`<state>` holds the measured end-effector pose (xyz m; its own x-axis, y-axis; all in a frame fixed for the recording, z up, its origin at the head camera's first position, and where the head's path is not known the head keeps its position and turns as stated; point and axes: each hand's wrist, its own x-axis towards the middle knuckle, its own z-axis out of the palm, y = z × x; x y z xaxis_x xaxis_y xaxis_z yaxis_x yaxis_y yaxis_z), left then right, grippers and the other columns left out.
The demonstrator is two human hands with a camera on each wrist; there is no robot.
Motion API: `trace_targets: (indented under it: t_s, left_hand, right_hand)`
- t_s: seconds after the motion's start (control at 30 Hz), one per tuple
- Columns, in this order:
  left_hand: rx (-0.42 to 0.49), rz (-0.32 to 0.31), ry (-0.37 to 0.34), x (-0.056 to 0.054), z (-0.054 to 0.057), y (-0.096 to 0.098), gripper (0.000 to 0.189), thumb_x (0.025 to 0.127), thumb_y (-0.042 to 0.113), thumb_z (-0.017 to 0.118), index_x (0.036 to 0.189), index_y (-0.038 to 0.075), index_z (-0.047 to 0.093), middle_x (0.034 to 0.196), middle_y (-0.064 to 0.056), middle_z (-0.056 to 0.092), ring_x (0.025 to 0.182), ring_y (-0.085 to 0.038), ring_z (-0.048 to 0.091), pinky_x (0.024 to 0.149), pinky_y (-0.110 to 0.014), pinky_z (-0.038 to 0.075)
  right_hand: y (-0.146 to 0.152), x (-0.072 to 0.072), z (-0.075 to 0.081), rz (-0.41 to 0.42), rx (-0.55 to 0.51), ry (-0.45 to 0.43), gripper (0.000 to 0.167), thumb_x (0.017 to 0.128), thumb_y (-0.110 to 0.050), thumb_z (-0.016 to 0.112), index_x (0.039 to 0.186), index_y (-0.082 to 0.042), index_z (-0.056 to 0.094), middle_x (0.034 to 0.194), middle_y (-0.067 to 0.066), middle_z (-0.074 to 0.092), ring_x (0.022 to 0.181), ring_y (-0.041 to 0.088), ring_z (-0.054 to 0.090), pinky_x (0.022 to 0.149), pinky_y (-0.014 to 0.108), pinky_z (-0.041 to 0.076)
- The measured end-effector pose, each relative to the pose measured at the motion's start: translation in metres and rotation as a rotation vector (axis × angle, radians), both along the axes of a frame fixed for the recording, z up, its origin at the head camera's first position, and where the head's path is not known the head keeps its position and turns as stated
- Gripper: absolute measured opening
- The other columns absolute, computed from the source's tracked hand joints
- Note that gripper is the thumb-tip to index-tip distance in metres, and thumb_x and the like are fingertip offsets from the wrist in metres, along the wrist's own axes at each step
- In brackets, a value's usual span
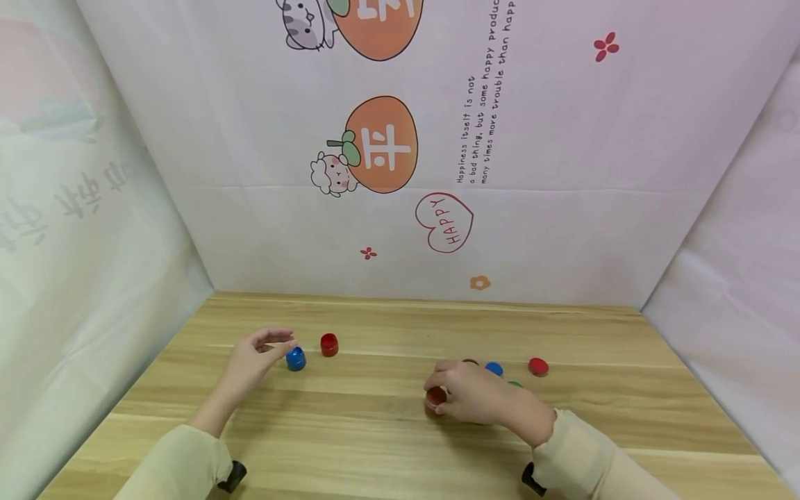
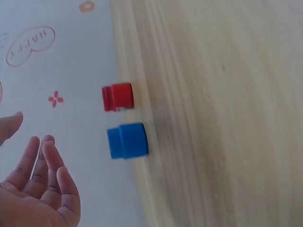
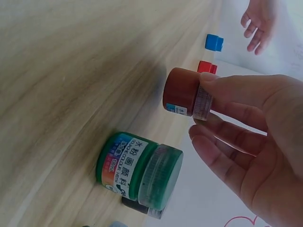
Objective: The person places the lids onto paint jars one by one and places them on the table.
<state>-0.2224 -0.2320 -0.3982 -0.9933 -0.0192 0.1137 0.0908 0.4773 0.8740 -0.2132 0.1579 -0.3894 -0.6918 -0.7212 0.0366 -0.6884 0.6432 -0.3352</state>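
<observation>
My right hand [image 1: 478,392] pinches a small brown paint jar [image 3: 182,90] by its neck between thumb and fingers. Whether that jar touches the table I cannot tell. In the right wrist view, a green paint jar [image 3: 128,163] with a printed label stands close by, with a dark jar [image 3: 135,205] partly hidden behind it. Holding nothing, my left hand [image 1: 253,357] hovers beside an open blue paint jar [image 1: 296,360], its fingers loosely bent. The left wrist view shows a gap between that hand and the blue jar. An open red paint jar [image 1: 329,345] stands just beyond.
Right of centre lie a red lid [image 1: 538,367] and a blue lid [image 1: 494,369]. A green round piece [image 1: 515,384] and a brown one [image 1: 471,362] are partly covered by the right hand. Printed white sheets [image 1: 550,236] enclose the wooden table [image 1: 350,444] at the back and sides.
</observation>
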Motion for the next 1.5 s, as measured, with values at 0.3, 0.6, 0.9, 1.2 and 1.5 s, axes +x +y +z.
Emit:
trace_targets:
  t_s: [0.3,0.6,0.9,1.2,1.5]
  left_hand:
    - [-0.1,-0.032,-0.081,-0.012,-0.013,-0.012,0.061,0.096,0.034,0.074,0.141,-0.002,0.056,0.136,-0.022,0.06,0.115,-0.038,0.06,0.089,-0.047,0.054]
    - [-0.177,-0.054,-0.119,-0.023,-0.025,-0.01,0.068,0.091,0.025,0.08,0.144,-0.006,0.051,0.136,-0.029,0.057,0.12,-0.048,0.057,0.094,-0.056,0.051]
    - [-0.242,-0.063,-0.14,-0.024,-0.029,-0.005,0.069,0.087,0.018,0.083,0.141,-0.01,0.051,0.128,-0.03,0.061,0.115,-0.047,0.06,0.095,-0.058,0.05]
    - [-0.315,-0.055,-0.14,-0.03,-0.027,-0.002,0.055,0.084,0.004,0.082,0.131,-0.01,0.058,0.124,-0.033,0.062,0.114,-0.049,0.06,0.094,-0.057,0.05]
    - [-0.359,-0.053,-0.127,-0.034,-0.026,-0.001,0.041,0.084,0.005,0.082,0.118,-0.008,0.064,0.114,-0.028,0.067,0.107,-0.044,0.063,0.089,-0.054,0.052]
  right_hand:
    - [-0.003,0.0,-0.002,0.014,0.024,0.003,0.03,0.085,-0.011,0.085,0.113,-0.004,0.076,0.103,0.001,0.067,0.089,0.006,0.063,0.072,0.019,0.053]
    - [-0.004,0.0,-0.006,0.017,0.049,0.01,0.03,0.085,-0.013,0.086,0.113,-0.006,0.077,0.105,0.0,0.068,0.092,0.007,0.065,0.074,0.02,0.054]
    - [-0.006,0.001,-0.007,0.031,0.056,0.041,0.03,0.085,-0.015,0.086,0.113,-0.008,0.077,0.103,-0.001,0.068,0.09,0.005,0.064,0.073,0.019,0.053]
    - [-0.005,0.0,-0.003,0.038,0.067,0.021,0.033,0.086,-0.015,0.085,0.116,-0.008,0.076,0.103,-0.001,0.067,0.088,0.004,0.063,0.072,0.019,0.053]
    - [0.005,-0.002,0.006,0.078,0.028,-0.095,0.032,0.091,-0.014,0.08,0.122,-0.008,0.074,0.112,-0.001,0.068,0.096,0.01,0.064,0.079,0.023,0.053]
